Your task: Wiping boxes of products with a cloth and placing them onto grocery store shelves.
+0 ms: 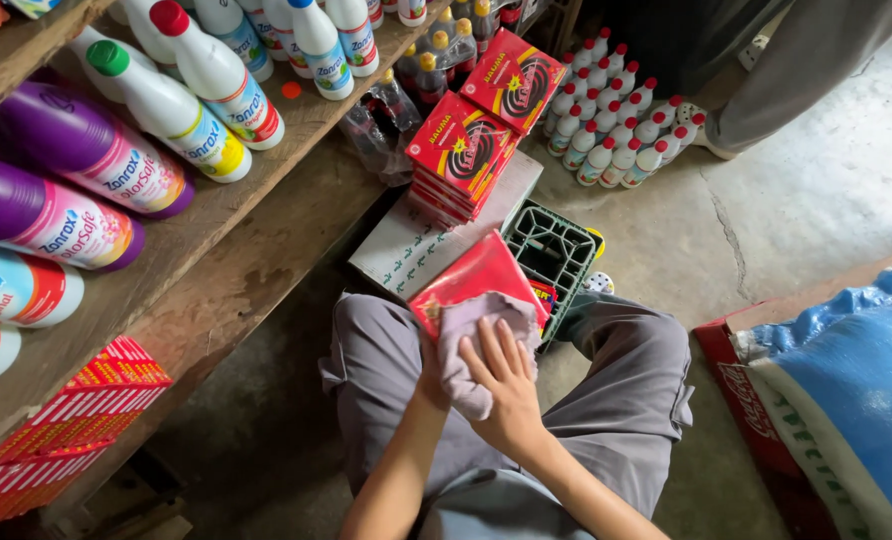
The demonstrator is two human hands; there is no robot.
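Observation:
I sit with a flat red box (474, 272) resting on my lap over grey trousers. My left hand (429, 378) grips the box at its near left edge and is mostly hidden behind a lilac-grey cloth (463, 335). My right hand (507, 385) lies on that cloth with fingers spread, pressing it against the top of the box. Just beyond, more red boxes of the same kind lie stacked (461, 152) on a pale cardboard carton (406, 252), with another stack (514, 78) behind them.
A dark green plastic crate (553, 250) stands by my knees. Wooden shelves (216, 215) on the left carry white and purple bottles and red packs (66, 430). Small red-capped bottles (616, 130) stand on the concrete floor. A blue sack (856, 380) lies right; another person's leg (816, 50) is behind.

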